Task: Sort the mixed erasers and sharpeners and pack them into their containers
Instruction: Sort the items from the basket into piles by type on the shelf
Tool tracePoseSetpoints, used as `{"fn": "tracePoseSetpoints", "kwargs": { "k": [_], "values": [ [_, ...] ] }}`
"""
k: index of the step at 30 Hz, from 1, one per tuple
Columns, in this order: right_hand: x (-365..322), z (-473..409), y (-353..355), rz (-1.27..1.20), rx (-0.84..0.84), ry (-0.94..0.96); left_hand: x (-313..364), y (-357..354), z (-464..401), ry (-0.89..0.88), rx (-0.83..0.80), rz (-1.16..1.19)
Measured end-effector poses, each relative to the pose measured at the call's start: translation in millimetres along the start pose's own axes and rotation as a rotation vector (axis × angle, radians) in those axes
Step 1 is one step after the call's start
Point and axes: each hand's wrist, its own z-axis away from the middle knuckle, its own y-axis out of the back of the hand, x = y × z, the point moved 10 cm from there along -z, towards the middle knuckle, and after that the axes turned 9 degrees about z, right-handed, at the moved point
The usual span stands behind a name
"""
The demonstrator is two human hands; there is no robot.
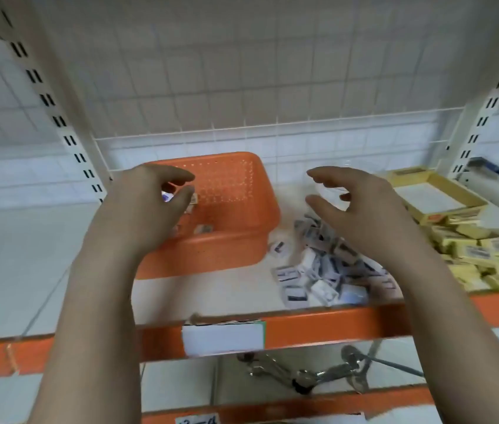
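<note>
L hand [147, 206] hovering over orange perforated plastic basket [236, 240], fingers loose, holding nothing | R hand [355, 206] hovering right of basket, spread, holding nothing | white-blue small packets pile [321, 270] lying right of basket | yellow small boxes pile [483, 252] further right.

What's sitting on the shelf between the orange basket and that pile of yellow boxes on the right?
In the head view, a heap of small white-and-blue packets lies between the orange basket and the yellow boxes, under the right hand.

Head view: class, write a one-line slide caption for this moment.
Both hands, left and right, hover empty over an orange basket and a pile of white packets.
</note>
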Motion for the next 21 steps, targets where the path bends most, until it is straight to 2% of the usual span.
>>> {"fn": "tracePoseSetpoints", "kwargs": {
  "k": [3, 6, 10, 15, 18, 21],
  "values": [
    [-54, -21, -35, 0.011, -0.039, 0.048, -39, 19, -6, 0.006, -0.076, -0.031],
    [-99, -49, -68, 0.133, -0.158, 0.145, -64, 26, -8, 0.008, -0.132, -0.026],
    [-134, -88, -128, 0.337, -0.393, 0.300, -83, 32, -8, 0.015, -0.143, -0.003],
    [-147, -116, -220, 0.504, -0.735, 0.432, -92, 41, -6, -0.021, -0.110, 0.002],
    [-141, -121, -254, 0.649, -0.798, 0.468, -93, 47, -8, -0.045, -0.100, 0.019],
    [-137, -127, -268, 0.671, -0.746, 0.416, -99, 51, -10, -0.034, -0.098, 0.000]
  ]
}}
